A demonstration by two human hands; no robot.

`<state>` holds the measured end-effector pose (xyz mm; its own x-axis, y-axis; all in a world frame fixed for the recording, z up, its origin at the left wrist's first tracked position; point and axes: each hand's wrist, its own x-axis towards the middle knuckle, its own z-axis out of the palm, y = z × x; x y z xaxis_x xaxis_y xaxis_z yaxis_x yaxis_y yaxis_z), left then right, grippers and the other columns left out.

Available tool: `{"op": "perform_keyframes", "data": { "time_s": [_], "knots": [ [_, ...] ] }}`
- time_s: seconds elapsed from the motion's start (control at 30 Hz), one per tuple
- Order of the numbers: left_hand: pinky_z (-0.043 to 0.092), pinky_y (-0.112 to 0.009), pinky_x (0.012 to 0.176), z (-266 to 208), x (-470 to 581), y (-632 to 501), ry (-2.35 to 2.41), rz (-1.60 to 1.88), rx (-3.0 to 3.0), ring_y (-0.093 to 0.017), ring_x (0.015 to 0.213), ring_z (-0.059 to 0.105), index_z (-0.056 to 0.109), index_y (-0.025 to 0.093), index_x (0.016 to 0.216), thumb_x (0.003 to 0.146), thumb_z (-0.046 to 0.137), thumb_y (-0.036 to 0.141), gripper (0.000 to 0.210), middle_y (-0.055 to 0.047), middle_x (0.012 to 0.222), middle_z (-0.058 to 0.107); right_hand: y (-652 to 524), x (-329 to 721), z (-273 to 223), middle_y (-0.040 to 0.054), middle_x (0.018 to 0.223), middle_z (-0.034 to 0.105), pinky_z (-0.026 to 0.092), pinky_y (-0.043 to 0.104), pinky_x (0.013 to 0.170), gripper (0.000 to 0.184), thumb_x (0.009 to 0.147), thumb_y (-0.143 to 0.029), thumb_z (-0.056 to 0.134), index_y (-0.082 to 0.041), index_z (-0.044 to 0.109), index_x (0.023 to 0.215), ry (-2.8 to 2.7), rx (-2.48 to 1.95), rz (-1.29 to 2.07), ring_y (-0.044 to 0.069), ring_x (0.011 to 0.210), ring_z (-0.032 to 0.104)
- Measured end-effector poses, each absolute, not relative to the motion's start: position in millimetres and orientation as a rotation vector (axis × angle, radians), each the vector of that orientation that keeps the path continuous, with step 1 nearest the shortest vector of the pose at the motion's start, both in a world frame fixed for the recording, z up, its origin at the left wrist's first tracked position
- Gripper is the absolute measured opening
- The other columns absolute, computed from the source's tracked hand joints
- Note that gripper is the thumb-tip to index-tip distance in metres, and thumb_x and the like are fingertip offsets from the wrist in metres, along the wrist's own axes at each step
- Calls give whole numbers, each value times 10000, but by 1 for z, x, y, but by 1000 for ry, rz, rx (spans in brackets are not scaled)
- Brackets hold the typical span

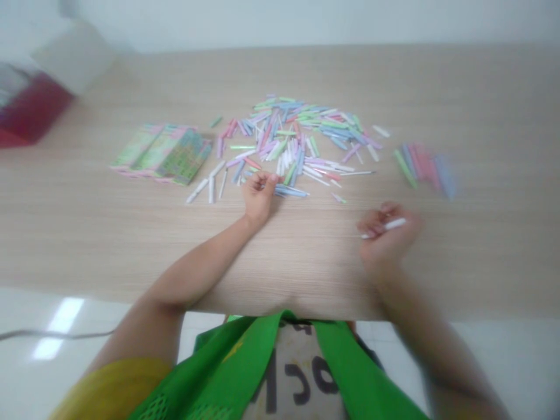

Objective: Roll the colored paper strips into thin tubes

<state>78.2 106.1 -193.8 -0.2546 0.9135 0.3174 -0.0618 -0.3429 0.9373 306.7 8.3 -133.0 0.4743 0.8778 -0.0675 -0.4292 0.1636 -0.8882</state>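
Note:
A loose heap of pastel pens and pen parts (286, 154) lies across the middle of the table. At its near edge is my left hand (259, 189), thumb and fingers pinched together. Blue pens (291, 191) lie right beside those fingertips; whether the pinch holds anything is hidden. My right hand (389, 230), smeared by motion, is closed around a slim white pen (395, 223), apart from the heap. Beyond this hand, a row of green, blue and pink pens (423, 166) lies side by side.
Left of the heap lie flat green and pink printed packs (161, 153). A dark red item (32, 111) and a pale sheet (74, 55) sit at the far left. The wood-grain table (280, 280) ends close to my body. A cable (56, 334) runs below at left.

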Motion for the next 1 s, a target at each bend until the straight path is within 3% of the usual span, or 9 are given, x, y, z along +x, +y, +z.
{"op": "perform_keyframes", "data": {
  "time_s": [0.13,0.27,0.37,0.5,0.6,0.7,0.83,1.0],
  "knots": [
    [503,-258,602,-193,81,102,1173,1736,1255,-113,588,613,647,207,796,740,772,631,445,1,662,692,9,307,-142,-117,439,191,117,226,382,516,821,-770,442,-259,433,750,-626,-1048,1089,80,367,134],
    [554,-295,714,-197,83,100,1150,1714,1302,-152,738,699,654,210,939,783,742,619,447,-34,806,741,10,303,-149,-115,425,181,84,238,378,668,776,-908,346,-250,431,696,-677,-1085,1174,72,360,106],
    [565,-320,775,-197,84,97,1111,1667,1363,-172,818,719,650,214,970,834,701,602,414,-52,864,752,10,301,-149,-89,421,203,86,257,382,703,814,-903,272,-241,396,614,-725,-1113,1134,74,361,135],
    [538,-307,724,-190,84,87,1186,1645,1565,-157,737,673,673,203,887,903,641,548,347,-44,798,727,9,303,-146,-65,435,239,106,273,402,708,866,-858,263,-230,383,561,-792,-1171,1013,78,379,189],
    [507,-325,730,-184,84,80,1362,1621,1918,-169,736,618,715,202,831,916,644,457,278,-43,763,700,8,304,-146,-58,436,249,119,280,414,690,886,-824,300,-230,384,546,-843,-1212,989,84,391,210],
    [502,-377,830,-185,85,77,1493,1409,2275,-223,870,616,740,204,877,919,616,283,153,-58,832,730,8,304,-148,-54,431,258,121,283,428,676,897,-799,311,-231,389,539,-878,-1218,985,87,397,212],
    [489,-415,842,-191,85,77,1582,1097,2518,-271,951,584,753,196,955,855,522,79,278,-74,956,750,8,304,-149,-56,426,257,111,285,438,676,899,-792,304,-230,402,536,-878,-1208,980,86,396,205],
    [456,-462,837,-188,86,74,1608,944,2642,-312,984,551,749,215,1024,837,552,119,288,-93,973,736,8,304,-148,-61,436,238,110,290,431,700,873,-840,264,-234,379,542,-856,-1180,967,84,389,199]
  ]
}}
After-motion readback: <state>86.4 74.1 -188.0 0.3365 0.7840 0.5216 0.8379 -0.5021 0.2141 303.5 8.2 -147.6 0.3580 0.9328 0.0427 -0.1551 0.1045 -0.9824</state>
